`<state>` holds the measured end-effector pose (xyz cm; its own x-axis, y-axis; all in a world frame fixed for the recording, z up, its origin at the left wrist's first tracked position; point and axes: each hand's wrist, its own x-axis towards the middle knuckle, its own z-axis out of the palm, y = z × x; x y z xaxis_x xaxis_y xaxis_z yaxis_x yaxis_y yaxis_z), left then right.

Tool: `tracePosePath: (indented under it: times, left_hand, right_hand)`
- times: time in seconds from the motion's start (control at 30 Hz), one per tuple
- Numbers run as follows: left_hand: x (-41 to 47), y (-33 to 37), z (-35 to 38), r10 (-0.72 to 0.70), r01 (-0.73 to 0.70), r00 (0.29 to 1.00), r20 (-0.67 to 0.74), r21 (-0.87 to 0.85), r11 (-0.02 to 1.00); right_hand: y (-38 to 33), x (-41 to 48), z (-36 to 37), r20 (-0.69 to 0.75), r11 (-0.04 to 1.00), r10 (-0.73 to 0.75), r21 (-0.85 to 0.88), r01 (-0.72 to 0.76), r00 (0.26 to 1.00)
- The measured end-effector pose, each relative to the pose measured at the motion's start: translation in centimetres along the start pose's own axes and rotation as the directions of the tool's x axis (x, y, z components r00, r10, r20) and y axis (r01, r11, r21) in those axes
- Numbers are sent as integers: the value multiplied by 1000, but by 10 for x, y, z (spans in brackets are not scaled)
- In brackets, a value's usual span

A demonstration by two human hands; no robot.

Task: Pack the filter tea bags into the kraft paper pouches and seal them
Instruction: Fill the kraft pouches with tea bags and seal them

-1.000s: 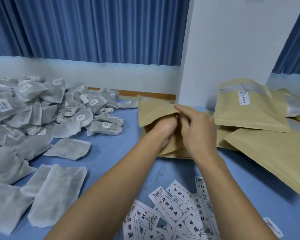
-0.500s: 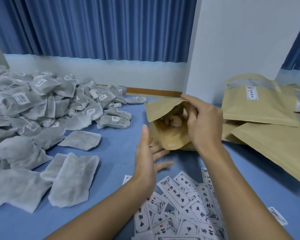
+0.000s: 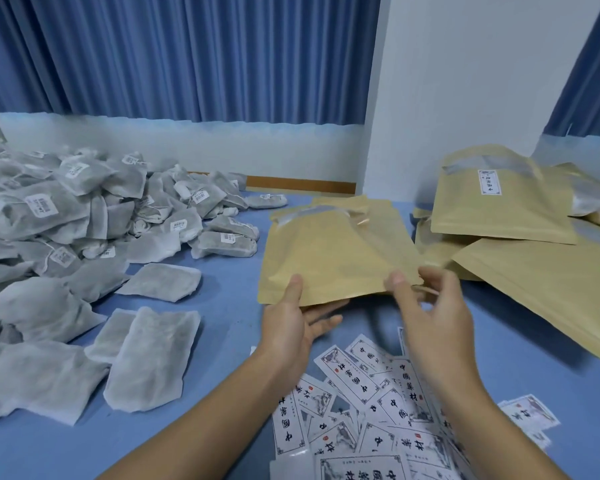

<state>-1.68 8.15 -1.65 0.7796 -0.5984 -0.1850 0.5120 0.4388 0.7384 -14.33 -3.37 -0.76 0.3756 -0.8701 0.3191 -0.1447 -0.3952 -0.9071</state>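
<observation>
The kraft pouch (image 3: 336, 251), its mouth held open a moment before, now hung flat over the worktop (image 3: 229, 299), its near edge pinched by the fingers of the left hand (image 3: 291, 327) and right hand (image 3: 430, 320), apparently filled and ready for sealing.

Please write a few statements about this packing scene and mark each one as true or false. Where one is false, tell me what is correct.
1. The left hand and the right hand both hold the kraft paper pouch at its near edge. True.
2. The filter tea bags are piled to the right of the held pouch. False: the pile lies to its left.
3. Printed labels lie loose on the blue table, near the forearms. True.
4. The held pouch carries a white label on its upper face. False: no label shows on it. The labelled pouch lies on the stack at the right.
</observation>
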Motion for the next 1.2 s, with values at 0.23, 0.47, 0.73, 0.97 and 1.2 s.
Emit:
tracePosePath:
  times: [0.23, 0.47, 0.73, 0.97, 1.2]
  left_hand:
    - [-1, -10, -6, -7, 5, 999, 36, 63, 998]
    - [-9, -13, -7, -17, 8, 996, 86, 95, 995]
    - [-19, -31, -2, -45, 36, 998, 35, 227, 973]
    - [-23, -33, 6, -58, 44, 995, 80, 162, 986]
    - [-17, -27, 2, -53, 44, 997, 52, 150, 988]
  right_hand:
    - [3, 8, -4, 355, 718, 328, 509, -476, 875]
    - [-2, -5, 5, 423, 806, 75, 508, -305, 903]
    - [-1, -19, 14, 338, 736, 258, 538, -411, 905]
    - [-8, -30, 21, 352, 585, 302, 665, -464, 886]
    - [-5, -26, 21, 200, 617, 312, 701, -358, 929]
